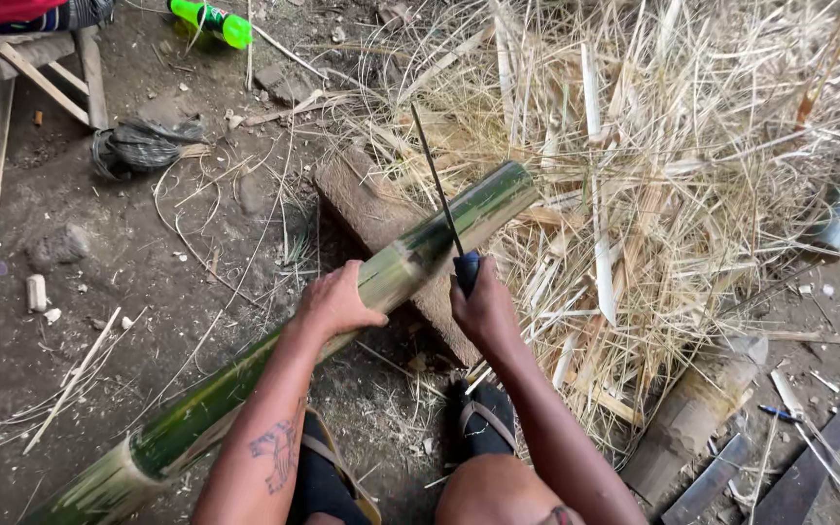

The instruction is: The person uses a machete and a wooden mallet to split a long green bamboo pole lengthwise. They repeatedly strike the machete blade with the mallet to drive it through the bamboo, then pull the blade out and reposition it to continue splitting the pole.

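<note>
Green labelled bottle, perhaps plastic.

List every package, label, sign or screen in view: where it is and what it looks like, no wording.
Bottle: lying on the dirt at the top edge, left of the straw pile; slim, bright green plastic with a dark label band round its middle.
No signs, screens or other packages show around the bamboo pole, the left hand on it or the right hand gripping the knife.

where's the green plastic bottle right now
The green bottle lies on the dirt at the top edge of the head view, left of centre, right of the wooden bench, far above both hands.
</note>
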